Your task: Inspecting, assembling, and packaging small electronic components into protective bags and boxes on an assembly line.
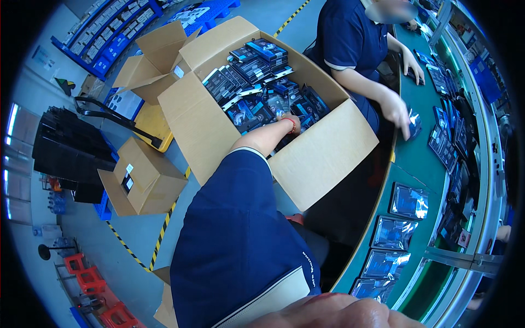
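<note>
My left arm, in a dark blue sleeve, reaches into a large open cardboard box (328, 141). My left hand (291, 122), with a red string on its wrist, is down among flat dark-blue and black packages (247, 112). Its fingers are partly hidden, so whether they grip one is unclear. Some packages stand in tight stacks at the box's far end; nearer my hand they lie loose and tilted. My right hand is out of the picture. A row of flat dark packs in clear film (392, 233) lies on the green work surface (411, 163) to my right.
A co-worker (350, 38) in dark blue handles packs beyond the box, over the green surface. More dark packages (444, 146) lie along its metal rail. Left are an open carton (150, 68), a smaller carton (156, 183), a yellow pallet truck (154, 124) and red stools (90, 279).
</note>
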A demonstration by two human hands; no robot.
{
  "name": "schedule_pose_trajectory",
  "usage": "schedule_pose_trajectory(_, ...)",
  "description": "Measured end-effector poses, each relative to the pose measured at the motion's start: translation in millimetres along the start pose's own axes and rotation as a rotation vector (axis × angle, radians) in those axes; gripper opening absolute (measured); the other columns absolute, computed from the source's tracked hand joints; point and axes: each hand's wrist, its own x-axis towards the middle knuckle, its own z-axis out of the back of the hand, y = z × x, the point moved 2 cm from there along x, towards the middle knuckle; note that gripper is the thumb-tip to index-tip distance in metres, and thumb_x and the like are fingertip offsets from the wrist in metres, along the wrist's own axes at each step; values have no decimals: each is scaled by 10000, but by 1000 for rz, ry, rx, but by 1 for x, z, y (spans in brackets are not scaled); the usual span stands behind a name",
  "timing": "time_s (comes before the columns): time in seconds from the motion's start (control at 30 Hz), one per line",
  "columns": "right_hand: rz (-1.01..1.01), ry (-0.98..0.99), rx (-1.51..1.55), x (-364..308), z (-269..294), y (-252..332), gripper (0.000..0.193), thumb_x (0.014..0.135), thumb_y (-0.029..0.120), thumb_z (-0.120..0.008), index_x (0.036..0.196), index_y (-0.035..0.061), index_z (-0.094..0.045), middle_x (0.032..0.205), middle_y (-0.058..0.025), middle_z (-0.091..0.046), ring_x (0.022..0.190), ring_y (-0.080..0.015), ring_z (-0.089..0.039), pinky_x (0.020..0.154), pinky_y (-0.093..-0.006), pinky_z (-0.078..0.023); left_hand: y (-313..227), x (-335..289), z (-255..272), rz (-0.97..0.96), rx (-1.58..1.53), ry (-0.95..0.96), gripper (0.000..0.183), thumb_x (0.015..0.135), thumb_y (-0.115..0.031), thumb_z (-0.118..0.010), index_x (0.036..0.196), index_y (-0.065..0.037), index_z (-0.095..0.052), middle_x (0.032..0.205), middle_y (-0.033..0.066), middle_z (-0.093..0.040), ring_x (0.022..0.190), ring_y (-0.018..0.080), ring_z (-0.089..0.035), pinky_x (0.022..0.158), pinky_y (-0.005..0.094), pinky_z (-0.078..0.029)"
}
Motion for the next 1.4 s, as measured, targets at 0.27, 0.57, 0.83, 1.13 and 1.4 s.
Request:
schedule_pose_trajectory(0.27,97,40,26,8,6,-12,99,849,114,-643,900,33,-618,599,25,-481,469,-73,-358,432,-244,-253,28,-48,83,-73,-529,-424,507,600,-395,-789,956,-48,-687,1024,173,-663,939,301,-643,820,373,-512)
schedule_pose_trajectory(0.57,95,27,44,16,0,-8,127,843,99,-654,933,17,-619,646,-15,-561,491,-90,-426,438,-242,-300,4,-185,150,-743,-1854,-782,239,812,-115,-704,1011,-16,-618,926,43,-655,805,109,-618,735,267,-505)
schedule_pose_trajectory(0.83,331,54,143,44,20,-50,159,880,122,-617,990,24,-556,679,-12,-571,374,-48,-390,297,-210,-257,-155,-312,98,-1261,-1428,433,363,833,-129,-691,1147,-2,-561,1044,45,-633,930,103,-589,843,268,-479)
schedule_pose_trajectory(1.13,458,-459,518,-9,73,-63,147,877,144,-643,951,37,-574,738,-17,-628,371,-44,-448,313,-178,-308,-297,-432,14,-1281,-970,1252,383,834,-120,-689,1173,-14,-547,1065,49,-625,914,113,-600,820,273,-500)
schedule_pose_trajectory(1.4,429,-649,682,-43,108,-98,209,858,172,-673,977,26,-583,748,-26,-634,367,-29,-437,304,-172,-309,-297,-500,-98,-1052,-807,1213,627,934,-249,-565,1430,-70,-225,1391,109,-341,1265,246,-389,1023,385,-361)
